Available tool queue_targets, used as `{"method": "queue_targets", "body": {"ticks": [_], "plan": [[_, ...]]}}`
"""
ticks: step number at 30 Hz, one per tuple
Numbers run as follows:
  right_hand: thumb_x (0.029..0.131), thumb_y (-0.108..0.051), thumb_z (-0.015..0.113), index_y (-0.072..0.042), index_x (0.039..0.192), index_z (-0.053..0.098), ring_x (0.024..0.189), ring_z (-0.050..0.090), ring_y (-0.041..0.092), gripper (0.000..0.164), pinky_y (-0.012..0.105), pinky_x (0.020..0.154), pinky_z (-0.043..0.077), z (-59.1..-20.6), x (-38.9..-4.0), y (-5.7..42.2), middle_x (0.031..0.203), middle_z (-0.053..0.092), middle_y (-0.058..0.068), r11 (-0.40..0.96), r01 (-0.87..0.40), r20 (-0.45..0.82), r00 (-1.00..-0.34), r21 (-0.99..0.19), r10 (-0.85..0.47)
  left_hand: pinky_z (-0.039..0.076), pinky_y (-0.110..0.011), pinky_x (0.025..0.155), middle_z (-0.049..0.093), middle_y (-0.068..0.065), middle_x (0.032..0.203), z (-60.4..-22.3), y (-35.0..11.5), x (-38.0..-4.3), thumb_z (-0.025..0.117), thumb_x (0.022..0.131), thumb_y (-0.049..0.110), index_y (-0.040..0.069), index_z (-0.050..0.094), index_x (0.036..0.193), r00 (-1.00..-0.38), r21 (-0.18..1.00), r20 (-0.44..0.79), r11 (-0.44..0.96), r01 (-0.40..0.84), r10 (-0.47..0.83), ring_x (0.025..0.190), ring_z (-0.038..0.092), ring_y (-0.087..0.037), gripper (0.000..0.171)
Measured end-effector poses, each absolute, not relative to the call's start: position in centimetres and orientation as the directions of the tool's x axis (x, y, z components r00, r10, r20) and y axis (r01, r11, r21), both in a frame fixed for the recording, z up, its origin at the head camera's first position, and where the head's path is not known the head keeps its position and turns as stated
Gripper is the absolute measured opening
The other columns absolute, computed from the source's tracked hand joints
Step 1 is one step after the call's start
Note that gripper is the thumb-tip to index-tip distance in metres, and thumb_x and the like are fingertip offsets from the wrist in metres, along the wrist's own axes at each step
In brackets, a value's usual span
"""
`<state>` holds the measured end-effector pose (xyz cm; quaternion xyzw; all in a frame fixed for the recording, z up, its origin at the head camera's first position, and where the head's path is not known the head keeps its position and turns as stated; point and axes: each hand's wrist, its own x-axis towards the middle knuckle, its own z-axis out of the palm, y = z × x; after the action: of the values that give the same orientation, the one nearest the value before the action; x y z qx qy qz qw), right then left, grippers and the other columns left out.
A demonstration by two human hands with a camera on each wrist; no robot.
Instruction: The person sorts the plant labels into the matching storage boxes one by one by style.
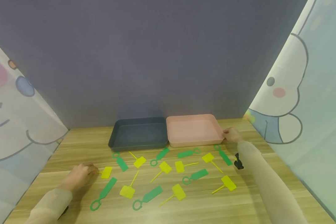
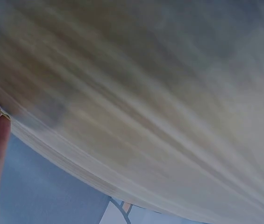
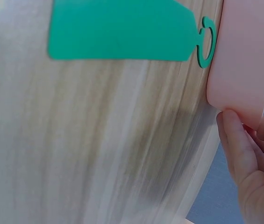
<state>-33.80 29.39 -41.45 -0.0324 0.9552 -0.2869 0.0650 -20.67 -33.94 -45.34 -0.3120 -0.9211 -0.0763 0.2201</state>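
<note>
At the table's left, my left hand [image 1: 79, 175] pinches the thin stem of a yellow T-shaped plant label [image 1: 106, 172]. Only a yellow sliver shows at those fingertips [image 2: 3, 122] in the left wrist view. My right hand [image 1: 232, 135] holds the near right corner of a pink tray [image 1: 197, 143], thumb and fingers on its wall. Left of the pink tray stands a dark blue tray [image 1: 138, 147], side by side with it. Close to my right hand lies a green plant tag [image 3: 122, 30] with a hooked ring, its ring near the pink wall.
Several yellow labels [image 1: 179, 192] and green ring tags [image 1: 152, 194] are scattered over the wooden table [image 1: 201, 208] in front of the trays. A small black object [image 1: 238, 162] shows beside the right sleeve. A grey panel [image 1: 156, 62] rises behind; printed cloths [image 1: 310, 93] flank the table.
</note>
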Motion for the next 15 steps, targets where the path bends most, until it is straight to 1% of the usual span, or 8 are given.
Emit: {"method": "queue_targets", "body": {"ticks": [4,9,12,15], "plan": [[0.092,-0.009,0.045,0.017,0.117,0.048,0.098,0.061,0.038,0.036,0.045,0.089,0.048,-41.4,-33.7,29.1,0.113,0.057,0.032,0.826,-0.015,-0.114,-0.989,-0.564,-0.096,0.052,-0.021,0.052,0.062,0.001,0.071,-45.2,-33.8,-20.6,0.076,0.057,-0.002,0.008,0.069,0.073,-0.675,-0.028,0.497,0.788,0.615,0.545,0.06,0.061,-0.016,0.02],[0.092,-0.006,0.045,0.02,0.116,0.047,0.091,0.064,0.034,0.036,0.039,0.082,0.053,-41.4,-33.6,29.1,0.112,0.056,0.034,0.803,-0.013,-0.117,-0.988,-0.596,-0.103,0.052,-0.025,0.051,0.065,-0.003,0.074,-44.1,-32.8,-20.5,0.077,0.055,-0.003,0.007,0.067,0.073,-0.647,-0.044,0.531,0.78,0.625,0.548,0.061,0.062,-0.019,0.022],[0.091,-0.005,0.046,0.02,0.115,0.048,0.091,0.064,0.035,0.035,0.038,0.081,0.053,-41.5,-33.7,29.2,0.111,0.056,0.034,0.802,-0.026,-0.101,-0.989,-0.597,-0.108,0.053,-0.024,0.052,0.065,-0.005,0.075,-43.0,-31.4,-20.6,0.077,0.055,-0.004,0.005,0.068,0.075,-0.631,-0.038,0.534,0.761,0.648,0.564,0.062,0.063,-0.021,0.024],[0.091,-0.005,0.046,0.02,0.114,0.048,0.092,0.063,0.037,0.034,0.04,0.083,0.052,-41.5,-33.7,29.4,0.111,0.056,0.035,0.803,-0.037,-0.094,-0.989,-0.595,-0.116,0.052,-0.019,0.052,0.064,-0.005,0.072,-42.1,-29.2,-20.9,0.077,0.053,-0.007,0.003,0.068,0.075,-0.587,-0.029,0.55,0.717,0.697,0.593,0.06,0.063,-0.019,0.025]]}}
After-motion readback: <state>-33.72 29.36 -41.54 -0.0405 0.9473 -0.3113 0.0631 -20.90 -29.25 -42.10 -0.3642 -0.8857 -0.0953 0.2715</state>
